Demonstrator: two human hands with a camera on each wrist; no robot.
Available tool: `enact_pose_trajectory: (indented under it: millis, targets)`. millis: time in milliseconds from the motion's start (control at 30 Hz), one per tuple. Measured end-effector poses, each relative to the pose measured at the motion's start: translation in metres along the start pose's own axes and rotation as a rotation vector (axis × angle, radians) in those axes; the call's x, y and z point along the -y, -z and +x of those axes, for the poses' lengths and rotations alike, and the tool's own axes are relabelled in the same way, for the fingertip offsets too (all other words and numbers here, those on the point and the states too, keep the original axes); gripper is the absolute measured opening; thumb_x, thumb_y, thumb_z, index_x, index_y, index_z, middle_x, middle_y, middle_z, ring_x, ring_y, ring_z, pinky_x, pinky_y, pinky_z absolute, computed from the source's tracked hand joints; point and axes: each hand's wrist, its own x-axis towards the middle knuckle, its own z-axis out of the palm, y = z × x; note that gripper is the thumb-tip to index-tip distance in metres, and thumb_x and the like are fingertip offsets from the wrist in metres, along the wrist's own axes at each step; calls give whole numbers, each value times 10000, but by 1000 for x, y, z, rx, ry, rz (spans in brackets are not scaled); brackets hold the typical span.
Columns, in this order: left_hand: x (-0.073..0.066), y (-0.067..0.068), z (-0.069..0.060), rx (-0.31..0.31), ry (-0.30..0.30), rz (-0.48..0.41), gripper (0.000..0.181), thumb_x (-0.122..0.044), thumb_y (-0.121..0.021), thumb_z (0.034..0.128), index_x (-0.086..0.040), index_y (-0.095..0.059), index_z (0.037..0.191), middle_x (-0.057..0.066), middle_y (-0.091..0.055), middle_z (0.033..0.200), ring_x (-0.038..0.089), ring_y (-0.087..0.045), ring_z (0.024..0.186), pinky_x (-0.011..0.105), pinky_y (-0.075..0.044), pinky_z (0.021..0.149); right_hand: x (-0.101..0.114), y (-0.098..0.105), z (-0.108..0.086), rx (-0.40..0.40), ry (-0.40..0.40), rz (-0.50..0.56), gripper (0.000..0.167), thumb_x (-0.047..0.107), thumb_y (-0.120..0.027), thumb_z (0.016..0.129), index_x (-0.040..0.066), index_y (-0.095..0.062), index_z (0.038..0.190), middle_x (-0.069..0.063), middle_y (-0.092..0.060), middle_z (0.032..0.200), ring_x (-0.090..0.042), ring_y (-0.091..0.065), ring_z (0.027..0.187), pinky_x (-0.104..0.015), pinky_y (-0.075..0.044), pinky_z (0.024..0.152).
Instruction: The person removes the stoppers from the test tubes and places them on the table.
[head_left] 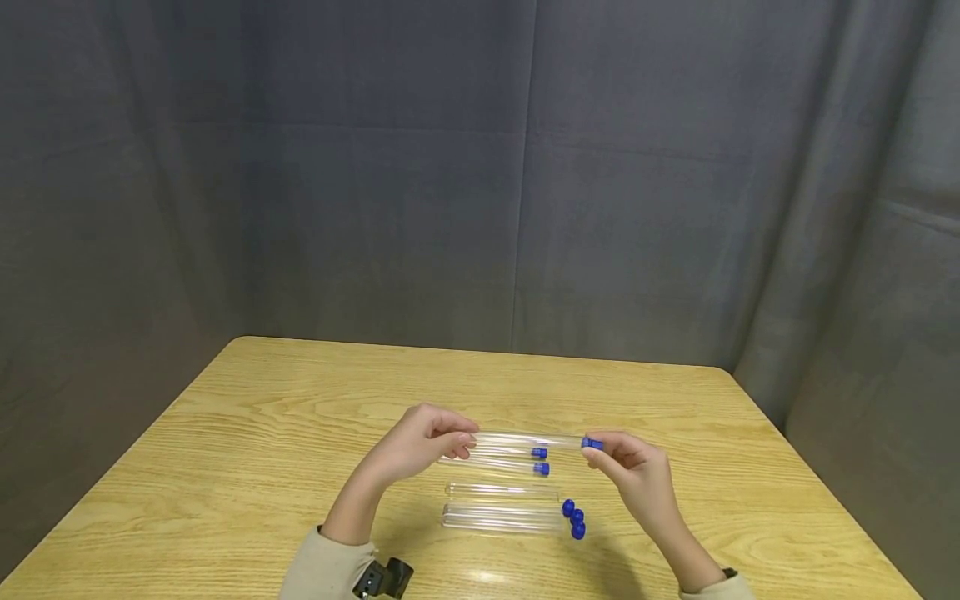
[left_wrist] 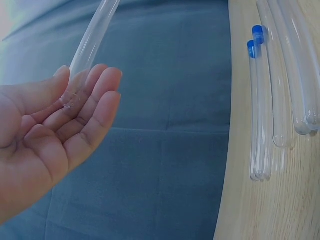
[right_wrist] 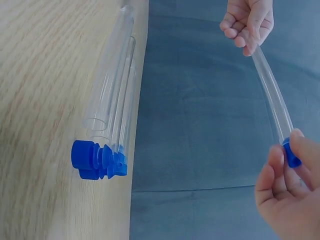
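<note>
A clear test tube [head_left: 528,439] is held level above the table between both hands. The left hand [head_left: 431,439] pinches its rounded end between thumb and fingers, seen close up in the left wrist view. At the tube's other end, the right hand [head_left: 637,475] pinches a blue cap [right_wrist: 291,154], which sits on the tube's mouth. Just below the held tube lie capped test tubes [head_left: 495,464] with blue caps. Nearer the person are several uncapped test tubes [head_left: 502,517], side by side. Loose blue caps [head_left: 577,517] lie beside their mouths.
The wooden table [head_left: 225,467] has a rounded far edge, with grey curtains [head_left: 420,208] hanging behind and at the sides. A black wrist camera mount [head_left: 382,578] sits at the left sleeve.
</note>
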Motion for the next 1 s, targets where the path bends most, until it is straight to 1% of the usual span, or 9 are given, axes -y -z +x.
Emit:
enact_pose_trajectory:
  millis: [133, 233, 300, 467, 633, 867, 1000]
  targets:
    - [1, 1, 0, 2, -1, -3, 261, -54, -495, 911, 110, -570, 1100, 151, -643, 924, 208, -628, 781, 238, -503, 667, -14, 2, -1, 34, -37, 52, 123, -170, -606, 740, -112, -622, 847, -17, -627, 704, -81, -591, 619, -199, -501, 578]
    - [2, 1, 0, 1, 2, -11, 263, -51, -498, 910, 116, -568, 1100, 154, -642, 926, 210, -629, 784, 241, -504, 672, -22, 3, -2, 51, -69, 97, 130, -147, -600, 762, -106, -614, 885, -10, -615, 724, -88, -596, 649, -217, -509, 607]
    - [3, 1, 0, 0, 6, -15, 261, -46, -497, 909, 117, -567, 1100, 156, -640, 926, 217, -629, 791, 255, -506, 683, -25, 3, -2, 53, -80, 106, 134, -130, -603, 771, -99, -606, 901, -14, -594, 710, -87, -579, 640, -209, -503, 595]
    - [4, 1, 0, -3, 8, -14, 251, -34, -489, 911, 113, -570, 1098, 156, -638, 923, 226, -626, 803, 324, -506, 723, -26, 5, -3, 39, -116, 96, 150, -94, -614, 783, -71, -602, 931, -16, -560, 694, -95, -526, 605, -201, -461, 535]
    - [3, 2, 0, -5, 14, -18, 251, -33, -489, 911, 110, -571, 1100, 156, -641, 926, 211, -627, 805, 385, -498, 743, -24, 6, -4, 42, -146, 116, 158, -61, -620, 795, -84, -589, 948, -14, -563, 709, -85, -537, 630, -215, -475, 560]
    - [6, 2, 1, -11, 22, -21, 244, -12, -487, 907, 123, -568, 1093, 168, -641, 923, 220, -629, 810, 385, -499, 742, -24, 6, -4, 41, -175, 141, 162, -51, -620, 799, -84, -585, 954, -18, -573, 724, -90, -553, 649, -221, -488, 586]
    - [8, 1, 1, -15, 30, -19, 238, 2, -487, 903, 125, -571, 1089, 169, -643, 916, 228, -629, 810, 407, -495, 743, -24, 7, -4, 45, -195, 144, 168, -36, -621, 806, -86, -581, 961, -26, -572, 728, -96, -558, 654, -227, -493, 595]
